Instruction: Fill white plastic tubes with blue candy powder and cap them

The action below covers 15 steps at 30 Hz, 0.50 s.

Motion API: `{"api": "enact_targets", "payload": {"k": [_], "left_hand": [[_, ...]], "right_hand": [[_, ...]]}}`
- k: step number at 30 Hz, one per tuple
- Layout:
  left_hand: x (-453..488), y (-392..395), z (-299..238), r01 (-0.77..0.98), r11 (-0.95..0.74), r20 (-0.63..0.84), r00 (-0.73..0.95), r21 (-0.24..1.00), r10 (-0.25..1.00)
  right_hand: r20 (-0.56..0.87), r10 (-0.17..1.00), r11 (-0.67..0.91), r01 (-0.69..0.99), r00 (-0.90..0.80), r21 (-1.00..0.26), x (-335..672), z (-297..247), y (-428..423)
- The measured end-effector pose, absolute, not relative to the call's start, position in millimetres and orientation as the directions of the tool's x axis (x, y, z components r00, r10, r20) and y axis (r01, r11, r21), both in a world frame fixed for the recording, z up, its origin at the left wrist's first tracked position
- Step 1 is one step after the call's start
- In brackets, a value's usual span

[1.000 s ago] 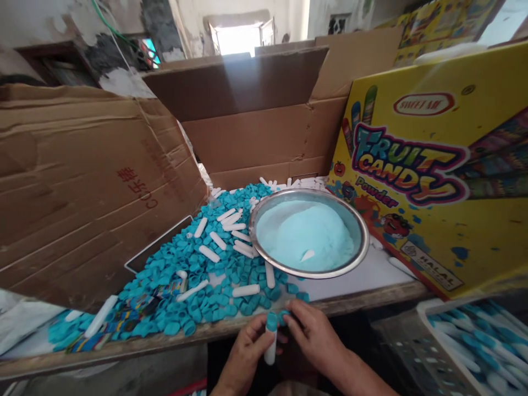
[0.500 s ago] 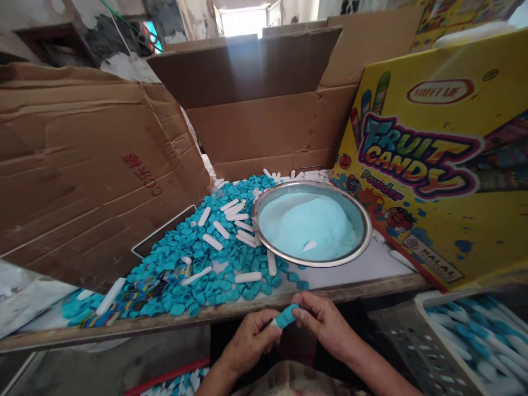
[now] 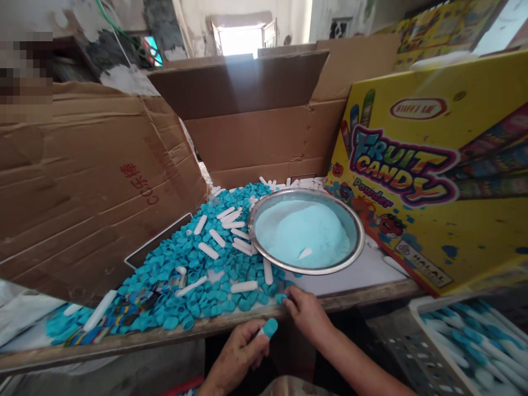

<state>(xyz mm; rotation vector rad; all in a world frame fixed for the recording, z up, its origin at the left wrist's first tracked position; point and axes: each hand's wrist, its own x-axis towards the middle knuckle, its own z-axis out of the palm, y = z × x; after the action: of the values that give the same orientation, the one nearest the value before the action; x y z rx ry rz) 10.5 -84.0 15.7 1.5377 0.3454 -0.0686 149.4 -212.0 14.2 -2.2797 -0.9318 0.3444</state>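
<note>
Below the table edge, my left hand (image 3: 241, 349) is closed around a small white plastic tube (image 3: 261, 333) whose upper end is covered by a blue cap (image 3: 270, 328). To its right, my right hand (image 3: 307, 313) is at the table's front edge, its thumb and fingertips closed on a loose blue cap (image 3: 281, 298). A heap of blue caps (image 3: 165, 297) spreads to the left, with white tubes (image 3: 243, 286) scattered over it. Behind my right hand stands a steel bowl (image 3: 361, 242) of pale blue powder (image 3: 313, 231), a white scoop-like piece (image 3: 305, 253) lying in the powder.
Brown cardboard (image 3: 82, 181) walls the table at left and back. A yellow candy-powder box (image 3: 412, 220) stands at right. Below it, a pale plastic crate (image 3: 416, 330) holds many blue-capped tubes. Printed wrappers (image 3: 124, 308) lie at the heap's front left.
My right hand has left the tube, moving up to the table edge and onto a loose blue cap. My left hand keeps the tube, lower and tipped more upright. The view has tilted slightly up.
</note>
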Motion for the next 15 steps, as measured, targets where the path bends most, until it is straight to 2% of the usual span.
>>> {"api": "enact_targets", "payload": {"k": [3, 9, 11, 15], "left_hand": [[8.3, -82.6, 13.5, 0.246, 0.041, -0.249, 0.952, 0.968, 0.178], [3.2, -76.9, 12.8, 0.270, 0.072, -0.279, 0.931, 0.960, 0.234], [4.2, -77.1, 13.9, 0.268, 0.073, -0.278, 0.932, 0.961, 0.233], [7.4, -78.2, 13.7, 0.257, 0.093, -0.272, 0.932, 0.962, 0.239]], "right_hand": [[-0.074, 0.707, -0.657, 0.614, 0.703, -0.437, 151.4, 16.6, -202.3], [-0.033, 0.686, -0.721, 0.674, 0.726, -0.163, 164.6, 15.9, -213.1], [-0.069, 0.695, -0.718, 0.687, 0.716, -0.113, 169.8, 14.6, -210.5], [-0.091, 0.722, -0.692, 0.714, 0.686, -0.107, 175.2, 14.2, -201.0]]}}
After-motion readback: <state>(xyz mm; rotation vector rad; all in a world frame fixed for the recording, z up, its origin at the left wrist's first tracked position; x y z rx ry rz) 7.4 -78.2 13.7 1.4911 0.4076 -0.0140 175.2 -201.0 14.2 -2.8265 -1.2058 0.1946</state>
